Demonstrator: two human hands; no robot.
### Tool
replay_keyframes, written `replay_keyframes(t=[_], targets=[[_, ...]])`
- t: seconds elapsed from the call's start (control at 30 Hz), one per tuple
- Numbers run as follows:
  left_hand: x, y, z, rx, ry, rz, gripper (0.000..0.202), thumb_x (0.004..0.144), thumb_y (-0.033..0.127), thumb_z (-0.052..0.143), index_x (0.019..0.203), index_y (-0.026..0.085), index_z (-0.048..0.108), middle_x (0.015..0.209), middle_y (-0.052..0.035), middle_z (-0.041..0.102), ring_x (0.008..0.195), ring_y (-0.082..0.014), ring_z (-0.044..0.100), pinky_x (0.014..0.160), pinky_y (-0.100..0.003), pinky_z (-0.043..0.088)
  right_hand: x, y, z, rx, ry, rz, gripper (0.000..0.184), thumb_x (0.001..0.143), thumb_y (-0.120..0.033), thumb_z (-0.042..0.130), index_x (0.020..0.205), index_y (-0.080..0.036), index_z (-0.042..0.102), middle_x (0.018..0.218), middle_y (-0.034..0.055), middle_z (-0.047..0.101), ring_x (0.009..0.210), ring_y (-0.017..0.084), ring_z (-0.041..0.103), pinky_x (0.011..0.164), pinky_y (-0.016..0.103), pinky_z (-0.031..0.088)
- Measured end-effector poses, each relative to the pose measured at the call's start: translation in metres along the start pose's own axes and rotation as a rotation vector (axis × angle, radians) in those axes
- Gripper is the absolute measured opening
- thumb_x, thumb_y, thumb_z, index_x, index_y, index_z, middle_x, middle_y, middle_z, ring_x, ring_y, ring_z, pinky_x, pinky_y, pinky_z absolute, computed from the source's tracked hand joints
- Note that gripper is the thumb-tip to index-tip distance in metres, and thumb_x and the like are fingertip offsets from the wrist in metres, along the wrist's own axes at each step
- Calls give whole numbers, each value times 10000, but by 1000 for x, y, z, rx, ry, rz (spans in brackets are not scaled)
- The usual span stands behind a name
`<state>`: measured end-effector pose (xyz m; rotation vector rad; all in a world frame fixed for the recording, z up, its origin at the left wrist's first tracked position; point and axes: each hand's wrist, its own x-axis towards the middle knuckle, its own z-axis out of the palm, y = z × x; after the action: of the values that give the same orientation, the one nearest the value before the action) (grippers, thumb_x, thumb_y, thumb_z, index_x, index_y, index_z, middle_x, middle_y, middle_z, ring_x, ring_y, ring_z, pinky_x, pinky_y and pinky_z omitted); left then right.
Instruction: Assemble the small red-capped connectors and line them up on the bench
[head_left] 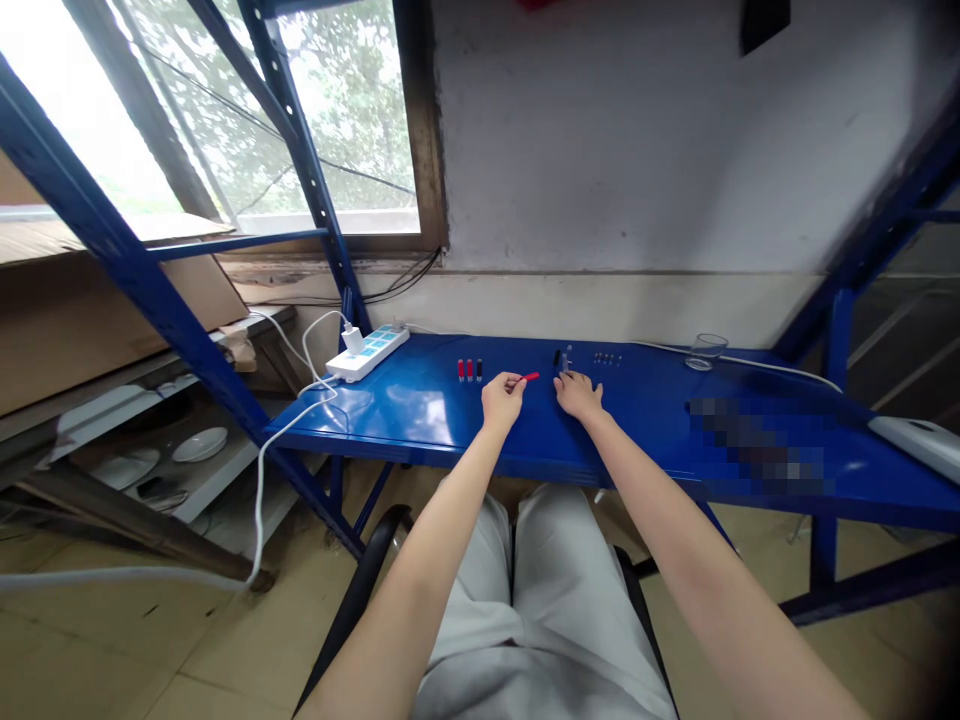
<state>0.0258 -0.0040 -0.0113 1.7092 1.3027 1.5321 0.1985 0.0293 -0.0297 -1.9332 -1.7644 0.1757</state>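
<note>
My left hand (501, 402) is closed in a pinch on a slim red lighter-like piece (531, 376), held just above the blue tabletop (405, 405) with its tip pointing right. To its right, my right hand (579, 396) is low over the table with its fingers apart. Its fingertips meet a small clear-grey piece (567, 356); whether they touch it, I cannot tell. Beside that piece lies a short black piece (557, 357). Left of my hands, two red pieces (466, 370) and a black one (479, 370) with pale ends line up side by side.
Several tiny parts (607, 358) lie in rows behind my right hand. A clear glass cup (706, 352) stands farther right, near a blurred-out dark object (757, 445) and a white device (919, 447). A white power strip (369, 353) with cables sits at the left end.
</note>
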Motion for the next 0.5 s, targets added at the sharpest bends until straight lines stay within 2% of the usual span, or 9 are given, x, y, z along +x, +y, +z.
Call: replay_keyframes(t=[0.1, 0.23, 0.33, 0.5], targets=[[1, -2, 0, -4, 2, 7, 147, 753, 270, 577, 812, 148, 636, 749, -40, 653, 645, -106, 581, 649, -228, 472, -12, -6, -5, 8, 63, -82, 372, 886, -353, 288, 1039, -190, 587, 1189, 135, 523, 1150, 300, 406, 960, 620, 187], [1, -3, 1, -7, 2, -15, 145, 755, 263, 579, 814, 143, 634, 752, -46, 656, 649, -107, 584, 651, -231, 471, -23, -12, -13, 172, 190, -198, 260, 851, -352, 369, 864, -178, 562, 924, 112, 576, 900, 233, 518, 820, 431, 393], [0, -1, 0, -11, -5, -35, 138, 759, 248, 575, 825, 143, 634, 762, -51, 660, 666, -111, 593, 661, -235, 473, -27, -13, -18, 372, 286, -230, 218, 849, -337, 352, 871, -176, 497, 850, 88, 562, 771, 190, 525, 720, 335, 419], [1, 0, -1, -29, -13, -55, 130, 762, 235, 574, 824, 137, 634, 760, -60, 665, 680, -117, 602, 666, -237, 476, -30, -14, -22, 567, 295, -205, 202, 851, -360, 342, 893, -198, 455, 749, 28, 538, 670, 150, 513, 644, 275, 407]])
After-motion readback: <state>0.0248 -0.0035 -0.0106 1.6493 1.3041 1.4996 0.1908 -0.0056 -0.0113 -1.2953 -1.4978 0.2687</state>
